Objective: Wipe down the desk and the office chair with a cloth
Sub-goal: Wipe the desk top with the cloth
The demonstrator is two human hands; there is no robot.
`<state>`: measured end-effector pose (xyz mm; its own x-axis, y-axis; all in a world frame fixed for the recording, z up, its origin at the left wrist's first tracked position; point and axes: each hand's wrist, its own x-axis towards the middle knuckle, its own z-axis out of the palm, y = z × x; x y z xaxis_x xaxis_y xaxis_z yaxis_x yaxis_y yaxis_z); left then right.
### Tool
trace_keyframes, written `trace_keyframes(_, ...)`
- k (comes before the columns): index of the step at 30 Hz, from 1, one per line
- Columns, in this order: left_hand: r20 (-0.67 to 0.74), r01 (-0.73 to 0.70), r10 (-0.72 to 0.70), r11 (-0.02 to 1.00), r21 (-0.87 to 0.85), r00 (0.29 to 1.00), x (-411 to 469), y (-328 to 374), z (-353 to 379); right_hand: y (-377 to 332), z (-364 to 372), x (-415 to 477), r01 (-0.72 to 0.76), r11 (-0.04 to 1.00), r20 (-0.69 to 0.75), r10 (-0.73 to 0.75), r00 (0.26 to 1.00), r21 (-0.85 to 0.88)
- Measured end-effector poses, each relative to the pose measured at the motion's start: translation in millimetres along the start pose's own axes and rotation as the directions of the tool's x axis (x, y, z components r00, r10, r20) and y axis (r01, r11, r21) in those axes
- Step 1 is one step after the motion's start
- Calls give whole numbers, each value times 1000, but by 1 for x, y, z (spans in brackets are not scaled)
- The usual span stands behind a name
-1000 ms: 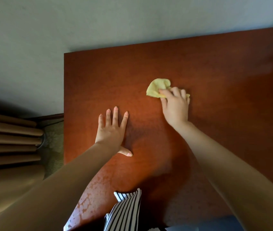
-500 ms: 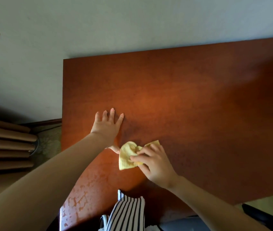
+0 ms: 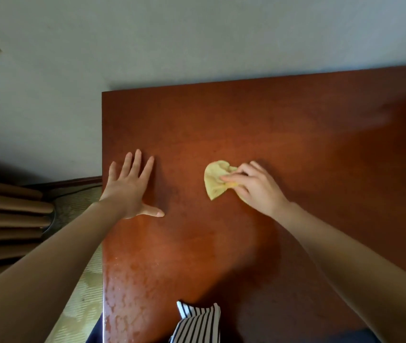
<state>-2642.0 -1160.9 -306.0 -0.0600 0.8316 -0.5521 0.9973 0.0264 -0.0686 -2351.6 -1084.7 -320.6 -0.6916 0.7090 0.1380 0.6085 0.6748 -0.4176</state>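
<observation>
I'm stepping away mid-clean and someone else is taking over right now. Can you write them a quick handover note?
Left hand: flat on the desk near its left edge, fingers spread, holding nothing.
Right hand: grips the crumpled yellow cloth, pressed on the desk's middle.
Done: wiping is under way; how much is covered cannot be told.
Left: the blotchy patches at the near left corner, likely the rest of the desk, and the office chair, not seen here.

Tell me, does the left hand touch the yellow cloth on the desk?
Apart. The head view shows a strip of bare desk between the left hand and the yellow cloth, which the right hand grips.
</observation>
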Motion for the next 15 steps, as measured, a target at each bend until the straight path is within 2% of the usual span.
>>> trace_keyframes(4,10,-27,27,1000,13,1000,5,-5,7,15,1,54,-237,971,-74,234,969,-29)
trace_keyframes(9,-14,-31,31,999,9,999,6,0,7,26,13,125,-485,874,-170,472,865,-37)
trace_keyframes(12,-30,-40,40,999,19,999,6,-2,5,21,23,168,-580,814,-222,564,796,-12)
trace_keyframes(15,-54,-63,62,998,-3,997,7,-6,6,12,32,210,-600,800,-189,586,788,-21)
